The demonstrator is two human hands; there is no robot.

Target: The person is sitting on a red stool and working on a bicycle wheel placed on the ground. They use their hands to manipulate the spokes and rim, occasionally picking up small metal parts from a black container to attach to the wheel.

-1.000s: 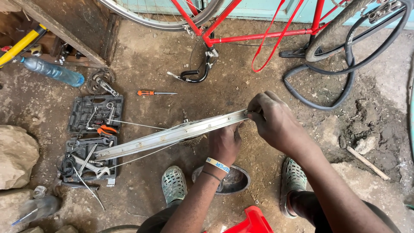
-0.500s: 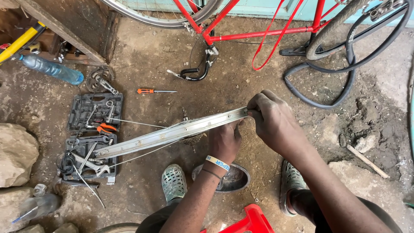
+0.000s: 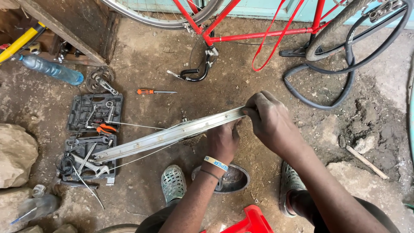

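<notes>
A bare wheel rim (image 3: pixel 168 136) is gripped by the right hand (image 3: pixel 271 123) and steadied underneath by the left hand (image 3: pixel 223 142); its tyre (image 3: pixel 319 86) lies removed, spokes are still fitted.

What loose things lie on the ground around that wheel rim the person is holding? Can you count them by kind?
Open tool cases: 2
Orange-handled screwdriver: 1
Plastic bottles: 2
Black tyre or tube: 1
Dark bowl: 1
Total: 7
</notes>
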